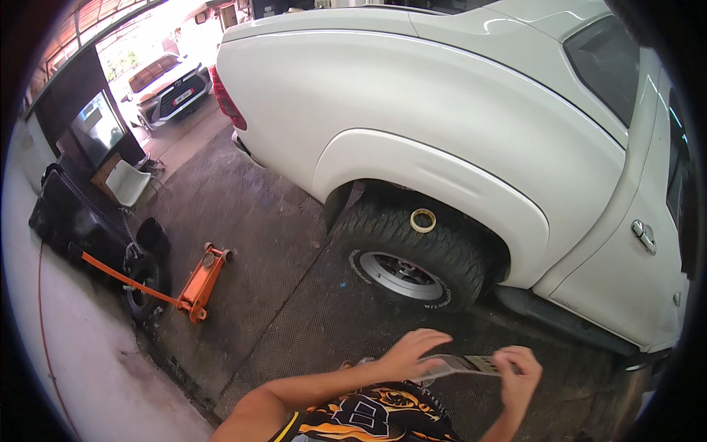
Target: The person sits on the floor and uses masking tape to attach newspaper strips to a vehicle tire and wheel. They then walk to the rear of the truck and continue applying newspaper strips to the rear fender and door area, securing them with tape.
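Note:
A thin, flat strip, partly see-through with dark patches, stretches between my hands in front of my body. My right hand pinches its right end between thumb and fingers. At the other end is my left hand, its fingers stretched out and its thumb apart, close to the strip; whether the thumb touches it I cannot tell. Beyond my hands stands a white pickup's rear wheel with a knobby black tyre. A roll of yellowish tape rests on top of that tyre, under the wheel arch.
An orange floor jack with a long handle stands on the dark patterned floor at left. Near the left wall are a loose tyre, a large black plastic piece and a white chair. Another car is parked outside.

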A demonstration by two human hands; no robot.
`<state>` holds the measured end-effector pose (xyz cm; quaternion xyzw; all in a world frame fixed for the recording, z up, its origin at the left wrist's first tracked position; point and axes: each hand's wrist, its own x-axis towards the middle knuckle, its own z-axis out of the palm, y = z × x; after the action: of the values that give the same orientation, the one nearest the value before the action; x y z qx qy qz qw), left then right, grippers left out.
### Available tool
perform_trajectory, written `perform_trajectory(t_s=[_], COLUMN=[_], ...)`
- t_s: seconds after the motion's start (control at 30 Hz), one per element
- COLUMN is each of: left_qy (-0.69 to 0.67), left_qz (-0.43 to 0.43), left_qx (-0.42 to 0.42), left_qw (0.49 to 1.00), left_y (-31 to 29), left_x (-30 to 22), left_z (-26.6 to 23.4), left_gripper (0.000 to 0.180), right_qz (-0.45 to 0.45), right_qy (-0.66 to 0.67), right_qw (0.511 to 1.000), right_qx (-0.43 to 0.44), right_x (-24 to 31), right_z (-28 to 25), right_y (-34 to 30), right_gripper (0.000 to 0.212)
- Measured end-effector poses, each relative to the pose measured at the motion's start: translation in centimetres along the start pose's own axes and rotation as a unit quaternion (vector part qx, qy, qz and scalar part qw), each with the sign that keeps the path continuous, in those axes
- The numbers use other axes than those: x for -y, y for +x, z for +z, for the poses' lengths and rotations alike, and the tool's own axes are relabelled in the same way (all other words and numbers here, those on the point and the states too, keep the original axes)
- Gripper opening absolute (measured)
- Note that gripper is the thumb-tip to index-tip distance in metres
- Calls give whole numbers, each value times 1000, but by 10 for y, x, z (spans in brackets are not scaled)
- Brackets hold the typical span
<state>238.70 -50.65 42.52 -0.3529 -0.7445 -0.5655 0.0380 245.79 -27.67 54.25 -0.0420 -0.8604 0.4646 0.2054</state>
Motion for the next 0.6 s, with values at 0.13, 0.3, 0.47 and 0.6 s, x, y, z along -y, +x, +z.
perform_trajectory(t_s=[0.13, 0.3, 0.47, 0.6], left_qy=[-74, -98, 3, 20], left_qz=[9, -67, -3, 80], left_qx=[-17, -61, -155, -100], left_qw=[997, 991, 988, 992], left_y=[18, 17, 17, 10], left_x=[-23, -22, -24, -39], left_z=[16, 4, 6, 16], left_gripper=[23, 13, 28, 54], right_qz=[16, 116, 174, 219], right_qy=[48, 134, 204, 234], right_qw=[998, 983, 963, 947], right_qx=[39, 39, 36, -27], right_x=[8, -6, -27, -12], right_z=[37, 38, 46, 54], right_y=[0, -4, -26, -32], right_gripper=[14, 18, 11, 16])
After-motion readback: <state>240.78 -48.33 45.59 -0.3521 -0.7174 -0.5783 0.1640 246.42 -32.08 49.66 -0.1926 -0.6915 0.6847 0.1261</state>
